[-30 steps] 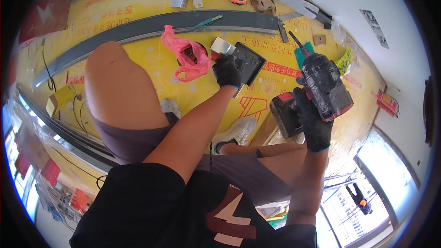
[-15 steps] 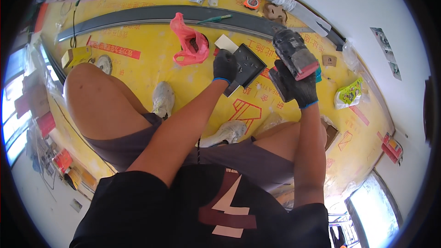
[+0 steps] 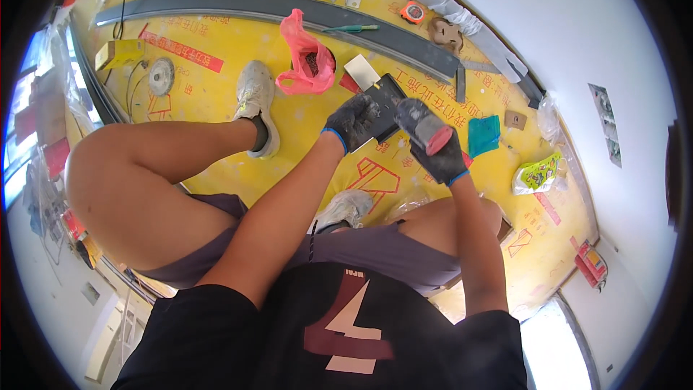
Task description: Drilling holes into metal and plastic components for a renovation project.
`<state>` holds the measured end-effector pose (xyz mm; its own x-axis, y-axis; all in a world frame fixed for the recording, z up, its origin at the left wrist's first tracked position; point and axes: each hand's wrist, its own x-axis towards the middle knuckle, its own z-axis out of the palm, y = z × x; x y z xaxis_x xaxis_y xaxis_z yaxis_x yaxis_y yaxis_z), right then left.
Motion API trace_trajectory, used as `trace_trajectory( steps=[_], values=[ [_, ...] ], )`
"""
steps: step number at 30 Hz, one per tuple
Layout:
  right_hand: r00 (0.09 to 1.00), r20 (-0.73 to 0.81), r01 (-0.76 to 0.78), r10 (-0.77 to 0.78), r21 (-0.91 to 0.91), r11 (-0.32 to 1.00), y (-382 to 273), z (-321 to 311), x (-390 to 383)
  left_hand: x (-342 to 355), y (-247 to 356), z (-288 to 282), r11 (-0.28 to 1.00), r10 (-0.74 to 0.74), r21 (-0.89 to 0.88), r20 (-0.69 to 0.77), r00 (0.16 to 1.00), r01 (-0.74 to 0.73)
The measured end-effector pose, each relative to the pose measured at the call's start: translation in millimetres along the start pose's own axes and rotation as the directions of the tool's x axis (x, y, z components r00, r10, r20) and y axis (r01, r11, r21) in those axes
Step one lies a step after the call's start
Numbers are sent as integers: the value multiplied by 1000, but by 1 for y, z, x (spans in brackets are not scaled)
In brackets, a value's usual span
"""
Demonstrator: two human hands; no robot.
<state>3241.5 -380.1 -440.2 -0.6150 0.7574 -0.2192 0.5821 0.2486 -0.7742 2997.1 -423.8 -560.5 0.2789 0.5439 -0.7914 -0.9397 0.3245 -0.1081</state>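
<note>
My gloved left hand [image 3: 350, 121] is closed on a dark square metal plate [image 3: 386, 95], with a silvery edge showing below. My gloved right hand [image 3: 440, 159] grips a black and red power drill [image 3: 419, 123], its front end over the plate; whether the tip touches is unclear. A white rectangular piece [image 3: 359, 71] lies behind the plate. A pink plastic bag [image 3: 303, 65] with small dark pieces inside stands to the left.
Yellow floor sheeting [image 3: 202, 101] carries a long dark rail [image 3: 216, 1], an orange tape measure [image 3: 412, 12], a teal pouch [image 3: 484, 133], a green-white packet [image 3: 535, 172] and a round metal disc [image 3: 162, 76]. My legs flank my hands. A white wall rises at right.
My right hand has brought the drill leftward and inward, over the plate. My left leg has shifted, its foot now further up beside the pink bag. The view has shifted.
</note>
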Motion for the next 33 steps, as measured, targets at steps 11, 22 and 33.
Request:
trace_trajectory(
  steps=[11,22,33],
  values=[
    [858,397,-503,325,525,686,44,40,-52,-7,-28,15,947,86,-312,13,996,-78],
    [791,495,-380,361,858,-345,18,32,-45,-20,-29,40,930,36,-367,-1,999,-34],
    [896,388,-354,216,331,875,9,16,-32,-15,-35,44,933,28,-349,-159,987,-83]
  ],
)
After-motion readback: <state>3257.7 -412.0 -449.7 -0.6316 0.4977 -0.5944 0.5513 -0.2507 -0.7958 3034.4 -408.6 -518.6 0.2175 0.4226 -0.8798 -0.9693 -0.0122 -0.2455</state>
